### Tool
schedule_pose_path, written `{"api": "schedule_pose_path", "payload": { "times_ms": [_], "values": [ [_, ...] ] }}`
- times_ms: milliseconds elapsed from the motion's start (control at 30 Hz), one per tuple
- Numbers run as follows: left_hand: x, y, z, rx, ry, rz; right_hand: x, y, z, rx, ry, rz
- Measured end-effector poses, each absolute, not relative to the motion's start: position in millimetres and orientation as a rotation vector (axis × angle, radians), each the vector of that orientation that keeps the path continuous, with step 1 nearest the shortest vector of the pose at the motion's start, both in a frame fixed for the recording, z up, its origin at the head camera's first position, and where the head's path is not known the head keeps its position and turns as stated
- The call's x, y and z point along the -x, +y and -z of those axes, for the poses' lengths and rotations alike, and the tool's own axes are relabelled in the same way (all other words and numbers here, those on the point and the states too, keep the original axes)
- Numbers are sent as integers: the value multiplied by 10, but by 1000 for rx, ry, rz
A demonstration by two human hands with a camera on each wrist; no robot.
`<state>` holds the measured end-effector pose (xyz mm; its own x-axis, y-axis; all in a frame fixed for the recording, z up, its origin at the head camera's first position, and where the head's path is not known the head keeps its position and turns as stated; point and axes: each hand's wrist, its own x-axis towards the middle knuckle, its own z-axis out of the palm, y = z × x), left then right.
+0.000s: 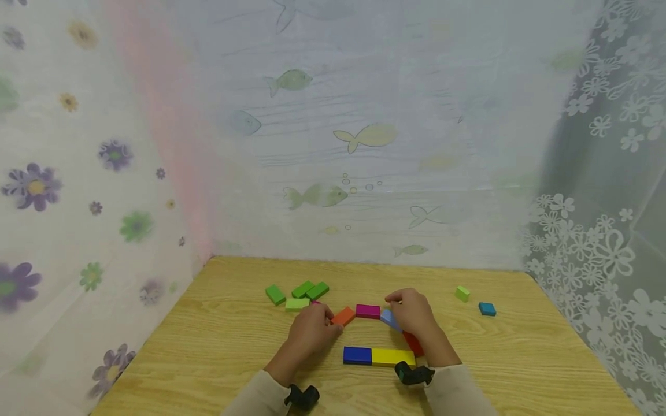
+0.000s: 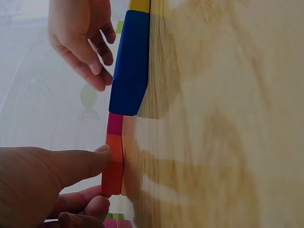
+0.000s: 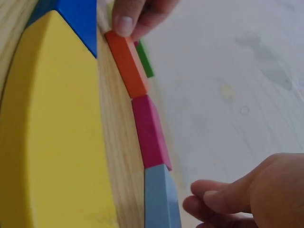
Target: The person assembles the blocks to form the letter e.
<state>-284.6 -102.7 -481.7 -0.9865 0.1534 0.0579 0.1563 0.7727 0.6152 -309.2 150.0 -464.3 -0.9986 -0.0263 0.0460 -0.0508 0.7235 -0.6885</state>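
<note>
My left hand [image 1: 310, 332] pinches an orange block [image 1: 344, 316] at its left end, with the thumb on the near side in the left wrist view. A magenta block [image 1: 367, 311] meets the orange one's right end. Beyond it lies a light-blue block [image 3: 156, 199], angled towards me. Just beside that block is my right hand [image 1: 416, 315], its fingers loosely bent and holding nothing in the right wrist view. A red block [image 1: 413, 344], partly hidden by the right wrist, continues the curve. Nearest me, a dark-blue block [image 1: 357, 355] and a longer yellow block [image 1: 390, 357] lie end to end.
Several green blocks [image 1: 275, 294] lie at the back left, with a light-green block [image 1: 296, 305] in front of them. On the right side of the wooden table [image 1: 208, 346] are a small lime block [image 1: 462, 293] and a teal block [image 1: 487, 309]. Patterned curtains [image 1: 364, 173] surround the table.
</note>
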Motion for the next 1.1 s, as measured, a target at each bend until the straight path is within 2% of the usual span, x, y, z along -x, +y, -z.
{"api": "schedule_pose_path", "payload": {
  "times_ms": [733,1100],
  "values": [
    [2858,-1065,4822,263,-2962,1002,3106,1532,4677,-101,-2936,-1203],
    [2882,-1087,4810,187,-2939,1218,2964,1797,4644,-78,-2921,-1301]
  ]
}}
